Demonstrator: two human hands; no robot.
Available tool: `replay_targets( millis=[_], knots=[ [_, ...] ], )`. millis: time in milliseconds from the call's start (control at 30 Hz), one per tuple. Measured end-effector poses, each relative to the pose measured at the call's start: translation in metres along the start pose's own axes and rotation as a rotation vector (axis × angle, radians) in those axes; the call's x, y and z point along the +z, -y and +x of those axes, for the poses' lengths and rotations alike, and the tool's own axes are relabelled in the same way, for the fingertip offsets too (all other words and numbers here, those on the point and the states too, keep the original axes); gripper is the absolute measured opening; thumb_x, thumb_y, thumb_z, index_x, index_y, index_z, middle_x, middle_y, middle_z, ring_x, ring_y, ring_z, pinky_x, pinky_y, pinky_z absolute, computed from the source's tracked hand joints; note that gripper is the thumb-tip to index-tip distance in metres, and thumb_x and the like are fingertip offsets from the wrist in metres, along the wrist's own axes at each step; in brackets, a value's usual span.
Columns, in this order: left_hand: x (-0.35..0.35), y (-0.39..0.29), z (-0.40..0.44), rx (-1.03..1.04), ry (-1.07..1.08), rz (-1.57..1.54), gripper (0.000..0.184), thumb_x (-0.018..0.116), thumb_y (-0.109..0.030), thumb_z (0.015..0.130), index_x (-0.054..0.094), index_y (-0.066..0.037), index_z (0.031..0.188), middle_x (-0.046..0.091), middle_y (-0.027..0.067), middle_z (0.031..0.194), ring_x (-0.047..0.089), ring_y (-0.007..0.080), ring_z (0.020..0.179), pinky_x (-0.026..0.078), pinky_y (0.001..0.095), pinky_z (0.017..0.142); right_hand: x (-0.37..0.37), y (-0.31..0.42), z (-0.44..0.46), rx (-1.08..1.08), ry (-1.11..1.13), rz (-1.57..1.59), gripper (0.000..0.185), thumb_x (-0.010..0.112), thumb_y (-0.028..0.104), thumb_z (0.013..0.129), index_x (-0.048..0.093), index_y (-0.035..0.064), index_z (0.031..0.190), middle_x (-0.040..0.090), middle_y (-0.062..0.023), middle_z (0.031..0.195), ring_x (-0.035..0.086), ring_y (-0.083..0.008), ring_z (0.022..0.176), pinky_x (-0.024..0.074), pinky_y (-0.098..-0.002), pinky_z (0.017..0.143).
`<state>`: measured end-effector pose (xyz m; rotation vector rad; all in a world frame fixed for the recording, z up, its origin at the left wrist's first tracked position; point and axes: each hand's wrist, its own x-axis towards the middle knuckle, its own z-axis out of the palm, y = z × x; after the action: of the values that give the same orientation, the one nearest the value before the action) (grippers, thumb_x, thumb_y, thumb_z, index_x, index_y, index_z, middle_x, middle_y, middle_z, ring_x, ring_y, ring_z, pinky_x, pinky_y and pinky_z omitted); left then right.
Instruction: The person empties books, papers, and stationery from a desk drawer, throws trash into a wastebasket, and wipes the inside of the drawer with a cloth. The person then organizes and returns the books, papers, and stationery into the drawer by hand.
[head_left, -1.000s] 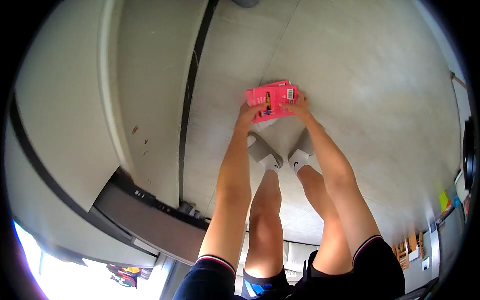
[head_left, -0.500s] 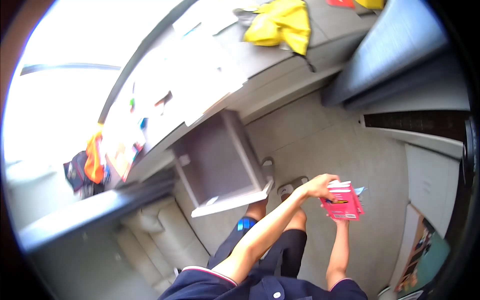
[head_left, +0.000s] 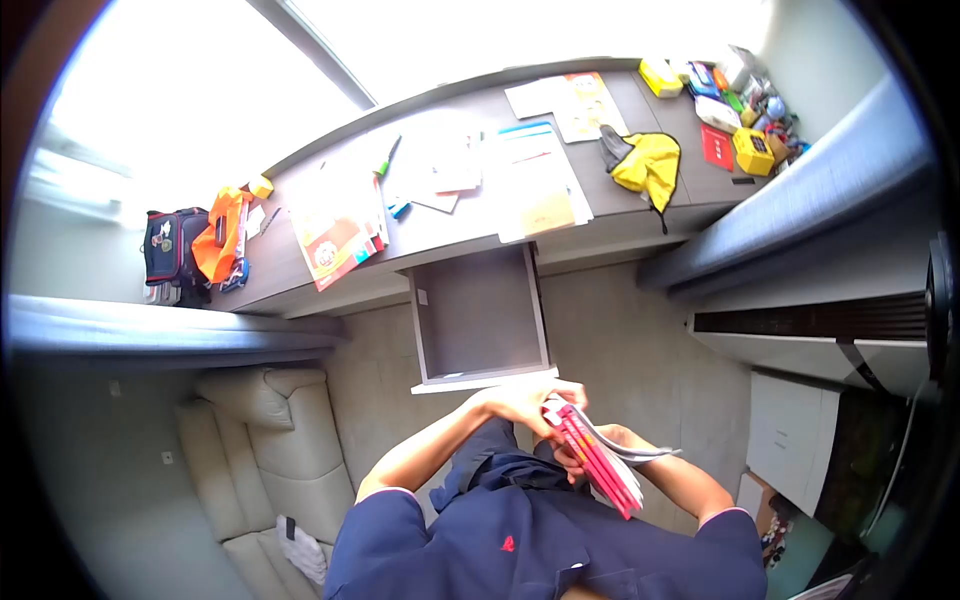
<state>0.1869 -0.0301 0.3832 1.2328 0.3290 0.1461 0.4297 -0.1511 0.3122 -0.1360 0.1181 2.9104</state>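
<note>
Several pink-red books are held together in a stack in front of my torso, spines turned up toward me. My left hand is closed around their upper end. My right hand grips the stack from below and behind; the books hide part of it. Grey-white pages or a thin booklet bend away from the stack on the right. Just beyond my left hand, a pulled-out drawer projects from under the desk.
Along the window runs a long desk bearing papers, an orange-and-white booklet, a yellow pouch and a yellow box. A dark bag stands at the left end. A beige sofa is at left, a white cabinet at right.
The books have moved left and closer to my body, turning from cover-side to spine-side view. My view has swung round, so the desk and drawer now appear more level.
</note>
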Motion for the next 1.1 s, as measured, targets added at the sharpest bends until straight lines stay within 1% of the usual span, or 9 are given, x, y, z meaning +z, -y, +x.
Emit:
replay_targets(
  millis=[100,167,233,367,667,767,900,1033,1100],
  knots=[
    [-0.018,0.012,-0.064,0.076,-0.238,-0.002,0.078,0.085,-0.016,0.076,0.047,-0.004,0.143,0.052,0.0105,0.141,0.051,0.0170,0.128,0.041,0.0345,0.111,0.067,0.024,0.034,-0.057,-0.386,-0.081,0.058,0.072,0.023,0.091,0.049,0.0002,0.139,0.063,-0.0159,0.118,0.067,-0.0231,0.103,0.0572,-0.0377,0.092],
    [-0.024,0.083,-0.100,-0.016,-0.262,-0.410,0.095,0.081,-0.014,0.082,0.023,-0.004,0.157,0.042,0.0137,0.151,0.046,0.0224,0.135,0.038,0.0377,0.115,-0.040,0.012,0.057,-0.073,-0.306,-0.101,0.070,0.078,0.024,0.087,0.044,0.0002,0.144,0.062,-0.0139,0.130,0.067,-0.0205,0.110,0.0560,-0.0311,0.093],
    [-0.023,0.238,-0.107,-0.402,-0.224,-0.184,0.053,0.074,-0.016,0.083,0.059,-0.003,0.132,0.066,0.0163,0.126,0.067,0.0295,0.109,0.056,0.0433,0.090,-0.007,0.022,0.065,-0.170,-0.381,-0.092,0.072,0.077,0.019,0.086,0.041,0.0002,0.145,0.062,-0.0155,0.130,0.067,-0.0228,0.112,0.0548,-0.0338,0.096],
    [-0.012,0.251,-0.106,-0.554,-0.186,0.264,0.035,0.068,-0.024,0.087,0.068,-0.007,0.117,0.071,0.0190,0.111,0.071,0.0327,0.102,0.057,0.0437,0.083,0.023,0.033,0.086,-0.454,-0.440,0.151,0.064,0.074,0.016,0.091,0.044,-0.0013,0.144,0.062,-0.0205,0.133,0.067,-0.0291,0.115,0.0553,-0.0476,0.100],
    [-0.016,0.214,-0.112,-0.465,-0.603,0.908,0.020,0.060,-0.020,0.080,0.076,-0.011,0.088,0.073,0.0162,0.083,0.072,0.0325,0.081,0.058,0.0443,0.073,0.032,0.078,0.107,-1.115,-0.858,-0.143,0.051,0.060,0.045,0.099,0.059,0.0045,0.130,0.072,-0.0114,0.104,0.072,-0.0225,0.086,0.0624,-0.0377,0.073],
    [-0.041,0.174,-0.113,-0.679,-0.765,0.849,0.020,0.058,-0.016,0.081,0.076,-0.010,0.089,0.074,0.0147,0.084,0.072,0.0330,0.083,0.057,0.0439,0.074,0.025,0.156,0.094,-1.131,-0.821,-0.148,0.055,0.058,0.043,0.102,0.051,0.0045,0.140,0.067,-0.0086,0.124,0.068,-0.0215,0.106,0.0582,-0.0365,0.091],
    [-0.133,0.110,-0.083,-0.407,-1.388,0.392,0.021,0.055,-0.013,0.093,0.073,-0.007,0.102,0.075,0.0129,0.093,0.072,0.0345,0.091,0.056,0.0415,0.081,-0.004,0.289,0.081,-1.056,-0.695,-0.068,0.052,0.066,0.029,0.099,0.049,0.0027,0.141,0.064,-0.0130,0.133,0.066,-0.0257,0.114,0.0553,-0.0432,0.098],
    [-0.254,0.077,0.028,-0.161,-1.507,0.003,0.035,0.067,-0.030,0.095,0.067,-0.003,0.116,0.074,0.0164,0.103,0.072,0.0251,0.096,0.054,0.0356,0.087,-0.032,0.406,0.111,-0.893,-0.740,-0.236,0.055,0.071,0.024,0.096,0.048,0.0009,0.140,0.064,-0.0136,0.133,0.067,-0.0273,0.114,0.0551,-0.0442,0.099],
    [-0.292,0.063,0.068,-0.421,-1.579,0.128,0.042,0.074,-0.039,0.088,0.068,-0.001,0.106,0.071,0.0129,0.086,0.070,0.0263,0.082,0.053,0.0397,0.077,-0.036,0.430,0.130,-0.848,-0.734,-0.215,0.055,0.071,0.024,0.095,0.048,0.0007,0.140,0.064,-0.0135,0.132,0.067,-0.0263,0.115,0.0555,-0.0431,0.098]
  ],
)
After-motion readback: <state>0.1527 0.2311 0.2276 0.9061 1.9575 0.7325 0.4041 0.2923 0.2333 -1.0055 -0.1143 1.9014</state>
